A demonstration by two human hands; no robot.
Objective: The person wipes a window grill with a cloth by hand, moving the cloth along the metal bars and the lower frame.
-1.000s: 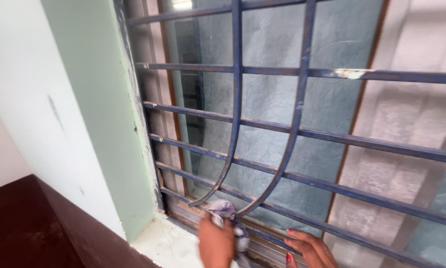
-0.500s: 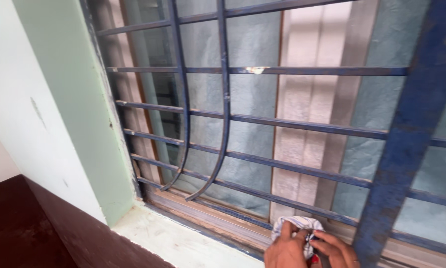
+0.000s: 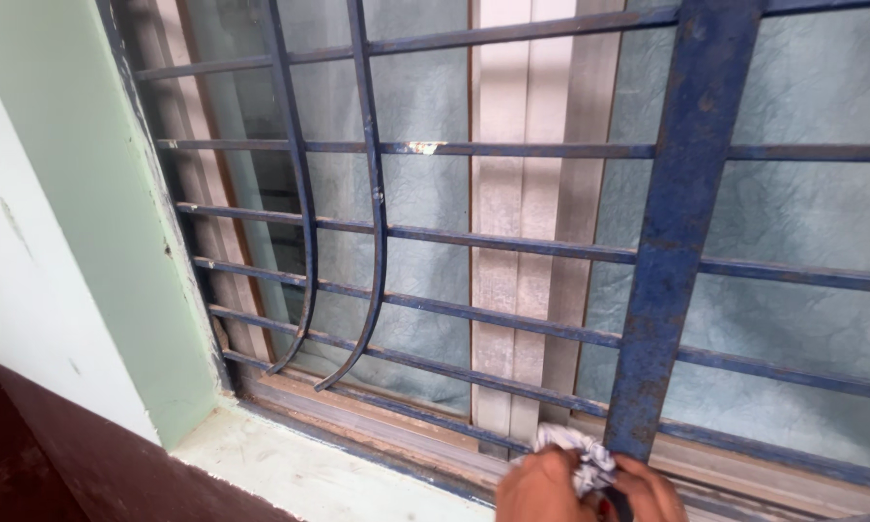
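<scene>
A pale green wall (image 3: 96,242) fills the left of the frame, beside a window with frosted glass (image 3: 793,213) behind a blue metal grille (image 3: 672,242). At the bottom centre, the left hand (image 3: 539,488) and right hand (image 3: 643,488) press together on a crumpled white cloth (image 3: 575,452), fingers curled closed around it. The cloth sits on the window track (image 3: 377,430), just beside the foot of the thick upright bar. A whitish sill (image 3: 290,469) runs below.

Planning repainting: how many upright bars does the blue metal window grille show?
3: two thin curved blue bars at left, one wide flat blue post right of centre. More may lie beyond the frame.
</scene>
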